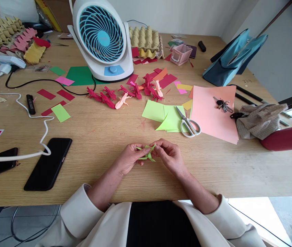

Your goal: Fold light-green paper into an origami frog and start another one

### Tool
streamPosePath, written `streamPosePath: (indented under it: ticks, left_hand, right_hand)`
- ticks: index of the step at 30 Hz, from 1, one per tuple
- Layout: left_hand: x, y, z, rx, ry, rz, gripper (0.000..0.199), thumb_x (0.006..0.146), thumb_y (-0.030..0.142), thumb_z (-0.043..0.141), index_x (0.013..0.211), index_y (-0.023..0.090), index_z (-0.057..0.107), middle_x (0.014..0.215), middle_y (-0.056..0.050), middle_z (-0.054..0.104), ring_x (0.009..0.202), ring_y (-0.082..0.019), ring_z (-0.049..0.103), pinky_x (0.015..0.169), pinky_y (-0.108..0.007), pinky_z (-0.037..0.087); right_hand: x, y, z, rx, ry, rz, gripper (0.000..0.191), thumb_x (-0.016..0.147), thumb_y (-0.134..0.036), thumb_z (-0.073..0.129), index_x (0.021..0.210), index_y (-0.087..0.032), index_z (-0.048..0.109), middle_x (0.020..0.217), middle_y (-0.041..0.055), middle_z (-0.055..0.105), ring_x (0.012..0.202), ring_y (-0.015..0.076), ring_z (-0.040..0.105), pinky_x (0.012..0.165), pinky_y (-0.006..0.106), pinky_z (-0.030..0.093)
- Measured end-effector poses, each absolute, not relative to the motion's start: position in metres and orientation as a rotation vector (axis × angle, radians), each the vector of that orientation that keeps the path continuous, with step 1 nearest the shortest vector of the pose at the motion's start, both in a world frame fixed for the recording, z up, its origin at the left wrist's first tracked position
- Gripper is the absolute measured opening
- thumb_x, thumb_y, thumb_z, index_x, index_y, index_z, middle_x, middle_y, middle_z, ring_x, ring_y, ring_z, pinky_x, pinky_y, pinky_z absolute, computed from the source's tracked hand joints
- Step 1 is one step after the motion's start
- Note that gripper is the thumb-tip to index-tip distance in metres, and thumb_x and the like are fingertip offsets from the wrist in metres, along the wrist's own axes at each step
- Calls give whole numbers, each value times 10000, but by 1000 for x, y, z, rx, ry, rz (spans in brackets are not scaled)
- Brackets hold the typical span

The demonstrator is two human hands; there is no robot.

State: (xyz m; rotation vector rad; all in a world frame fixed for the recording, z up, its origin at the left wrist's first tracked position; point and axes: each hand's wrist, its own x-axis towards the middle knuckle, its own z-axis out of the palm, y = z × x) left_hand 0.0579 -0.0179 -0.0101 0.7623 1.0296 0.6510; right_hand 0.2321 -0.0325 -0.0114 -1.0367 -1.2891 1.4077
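A small folded figure of light green paper (149, 155) is held between both hands, just above the near middle of the table. My left hand (130, 158) grips its left side, thumb on top and fingers partly beneath. At its right upper tip, my right hand (170, 156) pinches a point of the paper between thumb and fingertips. Beyond the hands lie light green paper sheets (153, 110) with white-handled scissors (190, 127) on them. Several red folded paper figures (107, 97) and a pale pink one (122, 101) form a cluster farther back.
A white fan (102, 37) stands at the back. Pink paper (210, 113) under keys (223, 104), a teal bag (232, 61) and a red bottle (287, 137) occupy the right. A black phone (48, 164) and a white cable (45, 132) lie left. Egg cartons (146, 39) sit behind.
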Motion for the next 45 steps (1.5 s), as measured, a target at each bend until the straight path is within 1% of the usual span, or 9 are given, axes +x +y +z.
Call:
streamPosePath:
  ticks: [10, 18, 25, 30, 35, 41, 43, 45]
  left_hand:
    - [58, -18, -9, 778, 1025, 643, 408, 664, 509, 832, 765, 136, 702, 810, -87, 733, 675, -131, 625, 452, -164, 358]
    - [59, -18, -7, 758, 1022, 646, 401, 648, 502, 842, 745, 141, 698, 742, -47, 709, 649, -109, 599, 443, -154, 361]
    - [61, -20, -11, 912, 1077, 750, 371, 690, 485, 810, 753, 136, 704, 717, -36, 670, 648, -119, 578, 442, -167, 413]
    - [63, -22, -12, 1193, 1200, 823, 319, 774, 452, 731, 781, 133, 719, 701, -16, 646, 583, -99, 528, 475, -186, 457]
    - [63, -25, -12, 1369, 1281, 859, 254, 818, 390, 690, 787, 140, 727, 658, 1, 646, 517, -77, 501, 489, -187, 411]
    - [61, -25, -12, 1434, 1289, 878, 224, 827, 361, 680, 788, 150, 743, 609, 15, 623, 516, -77, 480, 485, -188, 366]
    - [60, -25, -12, 1406, 1283, 864, 236, 823, 373, 682, 794, 147, 743, 607, 15, 620, 512, -75, 476, 481, -186, 373]
    - [60, -23, -13, 1347, 1255, 841, 257, 812, 395, 690, 799, 143, 737, 642, 6, 636, 534, -82, 500, 487, -184, 410]
  right_hand:
    - [232, -32, -11, -1074, -1321, 1351, 265, 924, -423, 598, 962, -181, 702, 697, 11, 621, 638, 138, 600, 639, 272, 495]
    - [232, -32, -11, -1068, -1327, 1334, 231, 931, -371, 588, 967, -176, 706, 729, 11, 604, 640, 130, 595, 624, 265, 480]
    - [230, -33, -15, -1105, -1285, 1381, 203, 911, -363, 599, 897, -169, 661, 717, 19, 627, 651, 135, 578, 613, 263, 463]
    - [229, -32, -17, -1189, -1327, 1291, 124, 860, -306, 623, 864, -183, 640, 787, 24, 635, 673, 132, 566, 614, 251, 452]
    - [229, -31, -19, -1235, -1361, 1272, 65, 813, -242, 639, 840, -188, 615, 744, -5, 583, 621, 111, 499, 563, 229, 395]
    - [230, -30, -19, -1236, -1349, 1316, 75, 809, -247, 631, 844, -182, 619, 737, -3, 584, 615, 113, 490, 558, 235, 381]
    - [230, -30, -18, -1244, -1355, 1316, 77, 809, -249, 635, 843, -180, 622, 730, -4, 584, 608, 111, 486, 551, 233, 376]
    - [230, -31, -17, -1251, -1373, 1298, 74, 809, -246, 639, 834, -178, 624, 733, 0, 593, 616, 112, 499, 555, 231, 383]
